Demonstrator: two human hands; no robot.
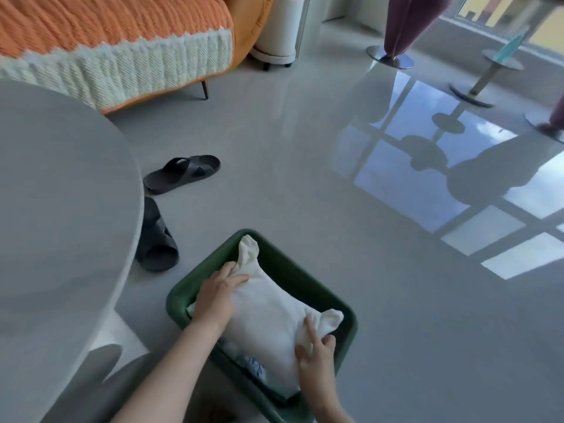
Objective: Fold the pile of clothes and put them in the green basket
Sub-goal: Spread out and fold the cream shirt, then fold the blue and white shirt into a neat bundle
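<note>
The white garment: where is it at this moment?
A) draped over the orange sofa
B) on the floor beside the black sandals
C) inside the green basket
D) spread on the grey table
C: the white garment lies inside the green basket, whose rim shows around it on the floor.

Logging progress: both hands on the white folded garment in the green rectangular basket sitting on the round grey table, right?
No: the head view shows the green rectangular basket on the floor beside the round grey table. Left hand and right hand are on the white folded garment.
</note>
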